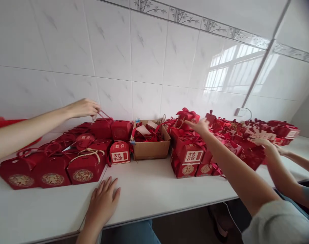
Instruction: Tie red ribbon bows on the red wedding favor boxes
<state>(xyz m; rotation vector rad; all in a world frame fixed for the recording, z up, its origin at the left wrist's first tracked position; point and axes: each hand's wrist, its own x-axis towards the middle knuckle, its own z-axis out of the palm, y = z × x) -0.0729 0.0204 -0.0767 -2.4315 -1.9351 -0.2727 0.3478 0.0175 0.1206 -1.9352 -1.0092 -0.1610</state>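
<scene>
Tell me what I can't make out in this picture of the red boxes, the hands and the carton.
All in the head view:
- Bottom of the open carton: buried under cards and red pieces.
- Spot beneath the left hand: covered, as it lies palm down on the table.
- Red item at far left: cut by the left edge, partly behind an arm.
- Lettering on the far-right box: too small.

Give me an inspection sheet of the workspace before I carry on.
Surface: white table, crowded along the wall side.
Job's things: left group of red boxes; right stack of red boxes.
Clutter: open cardboard box holding red and pale pieces.
Hands: left hand flat on the table; right hand at a red-bowed box, contact unclear.
Cables: one by the wall socket, one below the table.
Surroundings: tiled wall; co-workers' hands at both sides.
</scene>
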